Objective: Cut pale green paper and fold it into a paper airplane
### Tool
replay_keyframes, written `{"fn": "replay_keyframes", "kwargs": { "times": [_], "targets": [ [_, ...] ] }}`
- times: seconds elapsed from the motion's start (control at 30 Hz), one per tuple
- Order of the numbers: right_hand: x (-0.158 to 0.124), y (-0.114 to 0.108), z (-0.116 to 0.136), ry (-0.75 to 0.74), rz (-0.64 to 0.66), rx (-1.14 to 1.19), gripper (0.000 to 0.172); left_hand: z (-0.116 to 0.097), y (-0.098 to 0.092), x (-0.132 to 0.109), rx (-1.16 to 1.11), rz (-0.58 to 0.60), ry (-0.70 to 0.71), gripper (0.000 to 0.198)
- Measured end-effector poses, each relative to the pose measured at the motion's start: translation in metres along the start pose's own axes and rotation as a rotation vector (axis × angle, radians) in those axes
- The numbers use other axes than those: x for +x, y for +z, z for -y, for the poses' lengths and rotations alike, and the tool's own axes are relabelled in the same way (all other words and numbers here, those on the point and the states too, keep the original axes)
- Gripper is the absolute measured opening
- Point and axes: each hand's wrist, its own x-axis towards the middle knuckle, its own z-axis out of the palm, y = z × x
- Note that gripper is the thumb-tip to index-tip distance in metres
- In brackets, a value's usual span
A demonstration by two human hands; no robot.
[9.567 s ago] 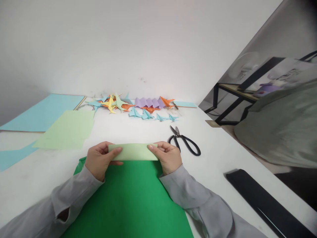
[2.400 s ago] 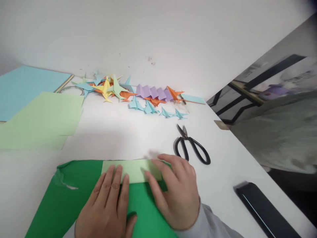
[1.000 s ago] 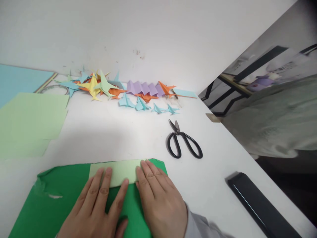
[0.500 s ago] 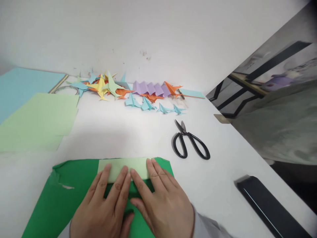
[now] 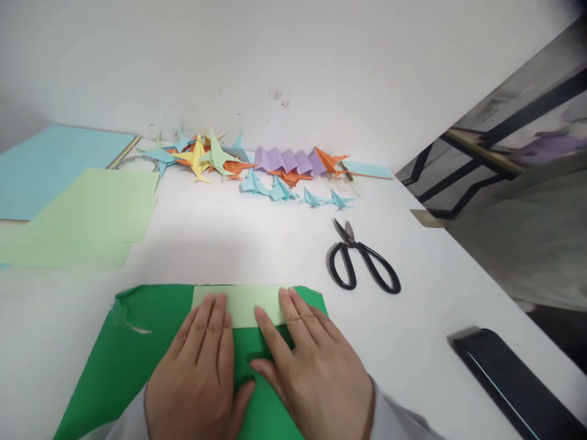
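A folded light green paper strip [image 5: 243,300] lies flat on a dark green sheet [image 5: 142,354] on the white table. My left hand [image 5: 202,373] rests flat with its fingers stretched out, the fingertips pressing on the strip's left part. My right hand [image 5: 312,373] also lies flat, fingers spread, with the fingertips on the strip's right part. Neither hand grips anything.
Black scissors [image 5: 364,263] lie to the right of the strip. Several coloured folded paper figures [image 5: 257,168] line the wall. Light green sheets [image 5: 92,214] and a blue sheet [image 5: 55,165] lie at left. A black flat bar [image 5: 513,385] lies at the right edge.
Both hands have gone from holding the strip up to pressing it flat on the green sheet. In the last second they slid along the strip; the camera view shifted slightly.
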Motion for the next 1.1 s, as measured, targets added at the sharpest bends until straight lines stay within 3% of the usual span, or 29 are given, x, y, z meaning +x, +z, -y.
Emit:
{"fn": "replay_keyframes", "kwargs": {
  "times": [0.57, 1.1],
  "targets": [
    [0.0001, 0.0028, 0.0, 0.045, -0.049, 0.019, 0.042, -0.0008, 0.0004, -0.0018, -0.017, 0.027, -0.069, 0.055],
    [-0.0023, 0.0007, -0.0018, 0.06, -0.088, -0.017, 0.049, 0.0008, -0.0002, 0.0008, -0.002, 0.008, -0.007, 0.057]
  ]
}}
